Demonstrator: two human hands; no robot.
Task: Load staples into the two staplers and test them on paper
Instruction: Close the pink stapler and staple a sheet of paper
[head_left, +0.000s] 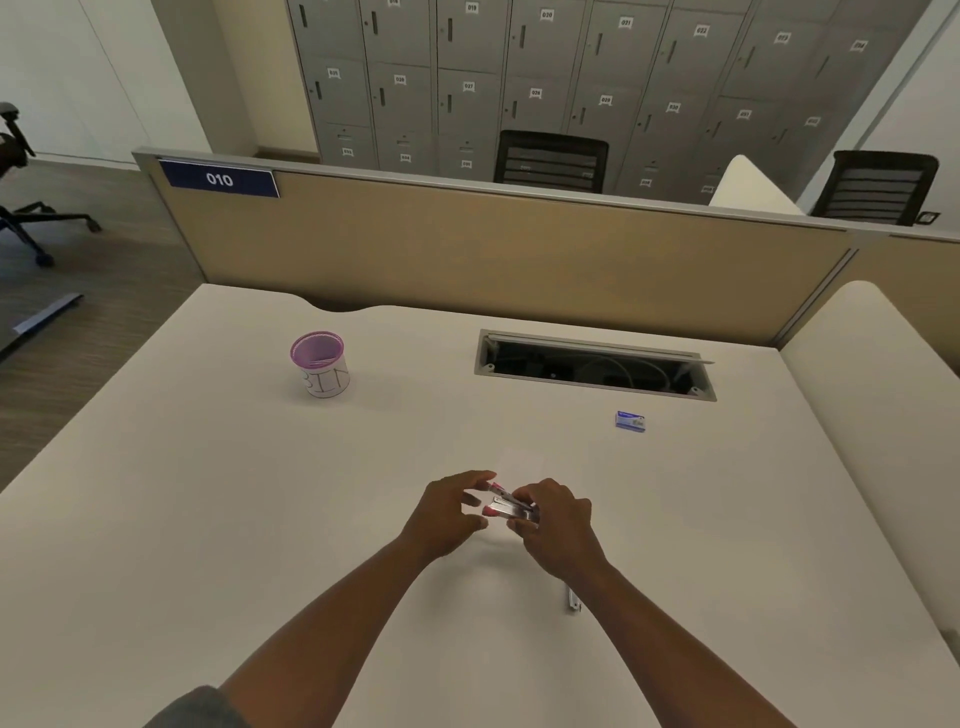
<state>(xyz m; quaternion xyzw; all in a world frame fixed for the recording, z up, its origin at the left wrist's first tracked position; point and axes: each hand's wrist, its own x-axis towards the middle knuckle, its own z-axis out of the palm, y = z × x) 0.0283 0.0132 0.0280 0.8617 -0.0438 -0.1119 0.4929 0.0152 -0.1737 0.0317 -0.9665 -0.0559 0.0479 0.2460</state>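
The right hand (558, 525) is gripping a small stapler with a silver metal body and pink ends (511, 506). Its fingers are closing around the rear half of the stapler, so that part is hidden. The stapler is standing open: one pink-tipped arm is pointing up and to the left, and the lower silver part with the other pink tip is lying below it, with a gap between the two.

The left hand (449, 512) is staying just beside the stapler's front end. Its fingers are bent and a little spread, and the fingertips are near the pink tips, but I cannot tell if they are really touching them or holding something small.

Both hands are working low over the wide white desk (208, 519). Just behind the stapler a pale sheet of paper (522, 460) is lying flat on the desk; it is hard to see against the white surface. Behind the stapler and to its right, well apart, a small blue and white box (630, 421) is resting on the desk. Nearer to the person than the stapler, beside the right forearm, a small silver metal thing (573, 597) is lying; its kind is not clear. Far to the left behind the stapler, a round purple mesh cup with a white paper label (319, 366) is standing upright.
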